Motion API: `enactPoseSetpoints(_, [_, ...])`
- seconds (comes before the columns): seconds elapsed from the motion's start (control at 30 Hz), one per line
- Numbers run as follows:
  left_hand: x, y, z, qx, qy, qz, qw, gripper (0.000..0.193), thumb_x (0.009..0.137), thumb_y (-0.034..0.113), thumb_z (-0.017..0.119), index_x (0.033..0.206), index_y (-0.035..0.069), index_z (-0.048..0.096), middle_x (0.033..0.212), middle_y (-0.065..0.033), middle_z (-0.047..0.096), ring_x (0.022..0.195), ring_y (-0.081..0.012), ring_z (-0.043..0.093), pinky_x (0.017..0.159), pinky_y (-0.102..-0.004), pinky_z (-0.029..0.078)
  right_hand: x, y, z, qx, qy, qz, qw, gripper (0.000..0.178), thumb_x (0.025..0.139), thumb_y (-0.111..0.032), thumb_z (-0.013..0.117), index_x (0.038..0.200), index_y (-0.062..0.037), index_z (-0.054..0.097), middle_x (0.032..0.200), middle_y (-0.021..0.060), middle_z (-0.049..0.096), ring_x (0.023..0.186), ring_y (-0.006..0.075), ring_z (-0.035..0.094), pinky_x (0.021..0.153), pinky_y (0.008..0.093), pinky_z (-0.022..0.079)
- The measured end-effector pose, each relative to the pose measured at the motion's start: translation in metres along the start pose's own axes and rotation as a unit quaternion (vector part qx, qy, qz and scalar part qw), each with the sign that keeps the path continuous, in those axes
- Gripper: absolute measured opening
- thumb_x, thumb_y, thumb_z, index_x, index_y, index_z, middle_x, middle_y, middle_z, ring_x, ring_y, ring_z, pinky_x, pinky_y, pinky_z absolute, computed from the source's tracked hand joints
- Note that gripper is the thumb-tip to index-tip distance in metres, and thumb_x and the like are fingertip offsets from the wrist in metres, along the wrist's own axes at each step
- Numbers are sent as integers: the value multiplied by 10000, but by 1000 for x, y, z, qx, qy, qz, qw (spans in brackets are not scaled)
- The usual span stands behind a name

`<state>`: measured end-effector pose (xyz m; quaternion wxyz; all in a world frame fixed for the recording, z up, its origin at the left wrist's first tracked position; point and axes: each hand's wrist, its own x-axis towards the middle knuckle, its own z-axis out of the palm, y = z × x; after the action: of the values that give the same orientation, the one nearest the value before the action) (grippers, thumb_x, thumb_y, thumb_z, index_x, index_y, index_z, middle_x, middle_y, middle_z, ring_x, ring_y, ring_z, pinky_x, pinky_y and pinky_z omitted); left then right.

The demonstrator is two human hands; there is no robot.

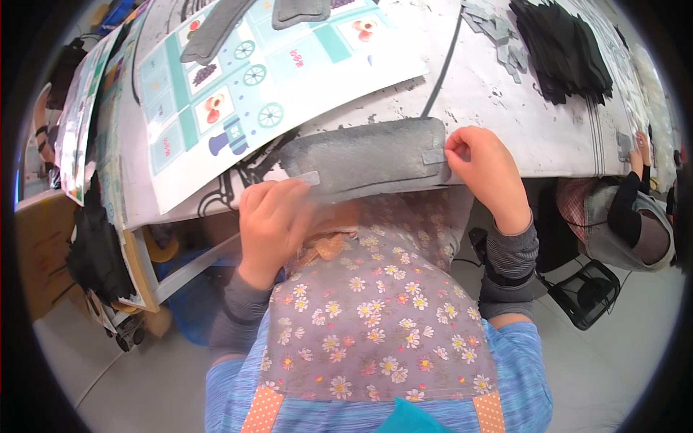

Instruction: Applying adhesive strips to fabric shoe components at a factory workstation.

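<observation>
A long grey felt-like pad (368, 157) lies across the near edge of the white table (505, 108). My left hand (273, 216) grips its left end, where a small light grey tab (307, 178) sticks out. My right hand (482, 167) pinches the pad's right end, next to another small grey tab (433, 155). Both hands hold the pad just above my flowered apron (375, 317).
A picture sheet with a train and fruit (267, 79) covers the table's left. Grey pieces (216, 32) lie on it. A stack of black pieces (563, 47) and small grey bits (502, 40) sit far right. Another person (635, 209) sits at right. Black pieces (97, 249) hang at left.
</observation>
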<state>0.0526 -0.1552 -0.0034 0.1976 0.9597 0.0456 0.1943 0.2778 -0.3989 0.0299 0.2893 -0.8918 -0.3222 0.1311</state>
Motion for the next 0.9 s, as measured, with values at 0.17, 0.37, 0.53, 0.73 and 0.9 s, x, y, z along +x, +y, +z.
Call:
enactPoseSetpoints(0.17, [7, 0, -7, -29, 4, -5, 1000, 156, 830, 148, 706, 960, 61, 713, 1003, -58, 704, 926, -272, 602, 873, -402, 442, 6, -10, -1, -97, -28, 26, 995, 52, 780, -78, 642, 782, -27, 633, 750, 135, 630, 766, 318, 622, 682, 413, 491])
enactPoseSetpoints(0.37, [12, -14, -12, 10, 118, 13, 993, 64, 828, 86, 707, 888, 67, 714, 938, -34, 722, 871, -239, 620, 904, -411, 434, 2, 55, -53, -95, 73, 84, 989, 108, 777, -89, 641, 800, 13, 614, 748, 166, 632, 700, 298, 623, 651, 394, 482])
enactPoseSetpoints(0.53, [14, -25, -15, 17, 124, -23, 992, 55, 841, 68, 699, 894, 62, 715, 962, -41, 725, 905, -233, 628, 951, -438, 424, -15, 191, -160, -183, 85, 165, 965, 159, 745, -114, 646, 797, 27, 598, 703, 169, 608, 679, 280, 607, 636, 396, 459])
enactPoseSetpoints(0.73, [24, -33, -13, 35, 137, -19, 990, 135, 800, 44, 732, 933, 51, 712, 1011, -50, 709, 942, -257, 618, 950, -406, 429, -25, 331, -243, -331, 191, 193, 904, 205, 812, -113, 613, 971, 14, 641, 921, 229, 678, 887, 365, 666, 774, 408, 502])
enactPoseSetpoints(0.9, [36, -39, -9, 87, 152, -17, 984, 199, 785, 28, 738, 981, 48, 704, 1006, -55, 703, 958, -279, 620, 926, -409, 444, 45, 174, -176, -111, 227, 32, 967, 184, 921, -148, 634, 1033, -6, 667, 885, 92, 691, 815, 176, 645, 732, 312, 497])
